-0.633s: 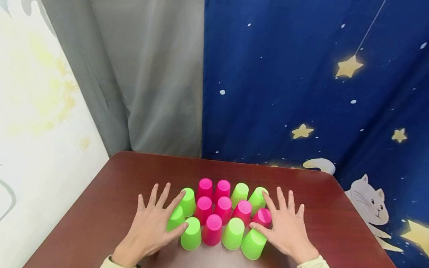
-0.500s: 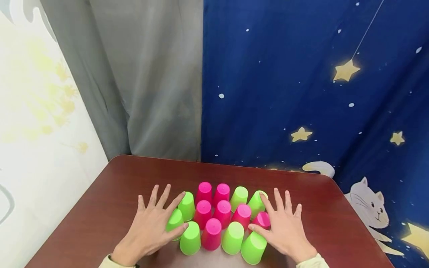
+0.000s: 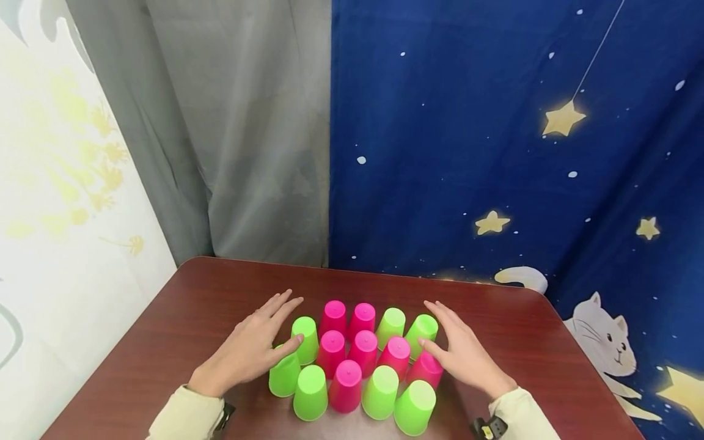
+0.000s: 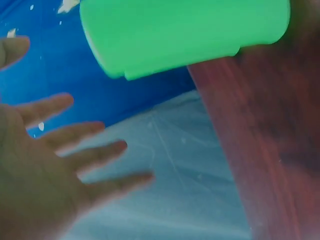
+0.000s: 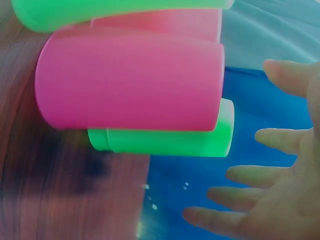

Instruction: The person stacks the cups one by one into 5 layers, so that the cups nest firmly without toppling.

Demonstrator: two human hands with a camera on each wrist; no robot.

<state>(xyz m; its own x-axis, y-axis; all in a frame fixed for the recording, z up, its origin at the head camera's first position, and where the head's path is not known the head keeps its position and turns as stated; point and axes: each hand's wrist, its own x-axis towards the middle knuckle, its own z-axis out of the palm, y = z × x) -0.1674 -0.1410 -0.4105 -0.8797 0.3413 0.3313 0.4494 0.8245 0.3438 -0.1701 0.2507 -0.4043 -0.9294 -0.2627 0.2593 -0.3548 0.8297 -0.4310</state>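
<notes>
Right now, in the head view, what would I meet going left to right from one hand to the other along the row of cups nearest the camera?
Left hand → first green cup → pink cup → second green cup → third green cup → right hand.

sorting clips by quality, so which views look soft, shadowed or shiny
Head: bright and fairly clear, with a pale sheen on the table near the front pink cup; left wrist: dim, the left hand soft and blurred; right wrist: the right hand also soft, a dark smudgy patch on the table.
</notes>
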